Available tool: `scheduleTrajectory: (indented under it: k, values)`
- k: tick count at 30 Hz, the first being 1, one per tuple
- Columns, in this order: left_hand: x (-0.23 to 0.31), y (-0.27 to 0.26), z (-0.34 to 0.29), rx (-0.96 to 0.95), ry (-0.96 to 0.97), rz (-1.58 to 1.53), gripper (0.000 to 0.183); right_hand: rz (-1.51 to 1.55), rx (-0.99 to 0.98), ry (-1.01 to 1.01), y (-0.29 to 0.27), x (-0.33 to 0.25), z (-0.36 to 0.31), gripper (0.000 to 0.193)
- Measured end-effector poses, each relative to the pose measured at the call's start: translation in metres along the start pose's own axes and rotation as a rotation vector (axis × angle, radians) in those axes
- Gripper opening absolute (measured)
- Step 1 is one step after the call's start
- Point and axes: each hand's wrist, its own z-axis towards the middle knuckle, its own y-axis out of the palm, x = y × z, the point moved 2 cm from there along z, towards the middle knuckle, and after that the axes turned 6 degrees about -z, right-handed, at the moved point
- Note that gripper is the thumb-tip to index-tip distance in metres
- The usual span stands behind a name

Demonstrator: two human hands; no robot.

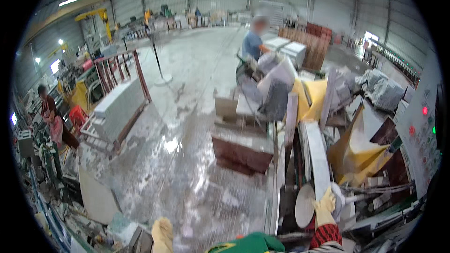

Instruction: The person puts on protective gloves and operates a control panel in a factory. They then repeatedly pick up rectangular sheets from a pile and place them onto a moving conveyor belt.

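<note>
My right hand, in a cream glove with a red-and-black cuff, reaches forward to the near end of a long white stone strip. Its fingers look spread and touch the strip's end. Beside that hand on its left stands a pale round disc, and a second whitish disc shows to its right. The strip lies along a narrow machine bed. My left hand, also gloved, is low in the view, apart from the strip; its fingers are too blurred to make out.
A control panel with red and green lights stands at right, near yellow sheeting. Brown boards stand on the wet floor. White slabs rest on a rack at left. Two people are farther off.
</note>
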Motion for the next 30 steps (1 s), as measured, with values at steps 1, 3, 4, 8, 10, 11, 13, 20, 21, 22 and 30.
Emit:
scheduleTrajectory:
  k: [1, 3, 4, 8, 10, 11, 13, 20, 21, 22, 30]
  values:
    - [-0.012, 0.019, 0.003, -0.355, -0.119, -0.163, 0.021, -0.012, -0.030, -0.027, 0.001, 0.004, 0.003, 0.126]
    - [-0.024, 0.046, 0.001, -0.586, -0.254, -0.273, 0.018, 0.046, -0.083, 0.001, -0.001, 0.014, 0.012, 0.119]
    - [-0.028, 0.052, -0.004, -0.469, -0.261, -0.228, 0.017, 0.074, -0.121, 0.006, -0.001, 0.018, 0.015, 0.116]
    - [-0.024, 0.071, -0.025, -0.076, -0.152, -0.008, 0.019, 0.919, -0.273, -0.116, -0.010, 0.023, 0.004, 0.086]
    - [-0.021, 0.074, -0.034, -0.060, -0.133, 0.023, 0.019, 1.188, -0.510, -0.041, -0.013, 0.013, -0.023, 0.084]
    - [-0.020, 0.075, -0.039, -0.057, -0.124, 0.035, 0.019, 1.163, -0.528, -0.077, -0.015, 0.003, -0.040, 0.078]
    - [-0.024, 0.085, -0.049, -0.299, -0.312, -0.039, 0.019, 1.056, -0.625, -0.204, -0.023, -0.034, -0.073, 0.082]
    - [-0.020, 0.130, -0.146, -0.308, -0.304, 0.388, 0.022, 0.970, -1.087, -0.670, -0.033, -0.175, -0.253, 0.091]
    - [-0.015, 0.132, -0.161, -0.289, -0.265, 0.352, 0.031, 0.863, -1.060, -0.748, -0.034, -0.195, -0.281, 0.094]
    - [-0.009, 0.133, -0.174, -0.324, -0.198, 0.297, 0.040, 0.726, -1.035, -0.932, -0.038, -0.209, -0.306, 0.100]
    - [0.068, 0.022, -0.189, 0.184, 0.244, -0.036, 0.048, 0.182, -0.204, -2.093, -0.076, -0.280, -0.530, 0.082]
